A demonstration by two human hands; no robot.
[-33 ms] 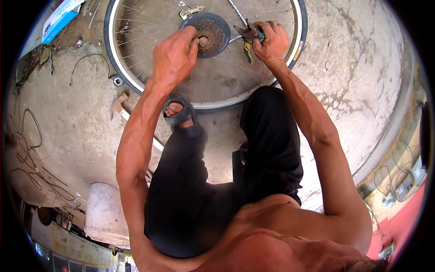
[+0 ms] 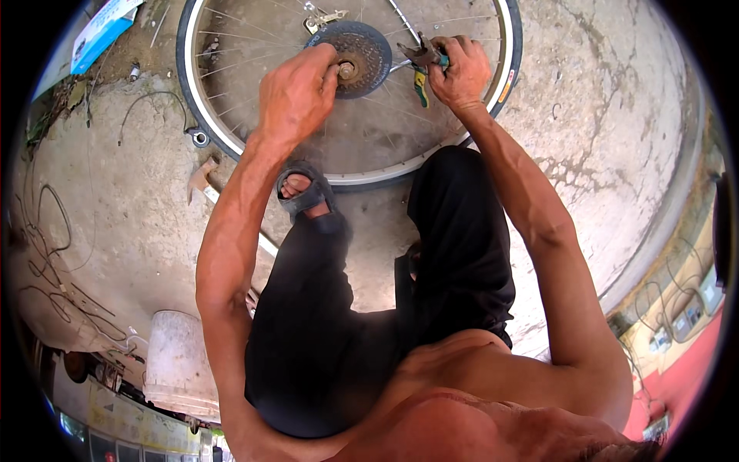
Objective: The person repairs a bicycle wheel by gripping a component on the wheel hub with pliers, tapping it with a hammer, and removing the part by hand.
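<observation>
A bicycle wheel (image 2: 186, 58) lies on the concrete, with a dark round sprocket cluster (image 2: 368, 65) and rusty hub nut (image 2: 348, 71) at its centre. My left hand (image 2: 296, 100) is closed at the hub, thumb and finger pinched beside the nut; what they hold is hidden. My right hand (image 2: 462, 77) grips pliers (image 2: 421, 81) with green and yellow handles, jaws pointing left, just right of the sprockets. A silver rod (image 2: 403, 19) lies across the wheel behind the pliers, and a small metal mechanism (image 2: 325, 19) sits above the sprockets.
My sandalled foot (image 2: 296, 185) is by the rim. A hammer (image 2: 202, 181) lies left of my arm. Further out are a blue box (image 2: 100, 38), loose wires (image 2: 54, 231), a white bucket (image 2: 173, 358), and a low kerb (image 2: 662, 208) curving along the right.
</observation>
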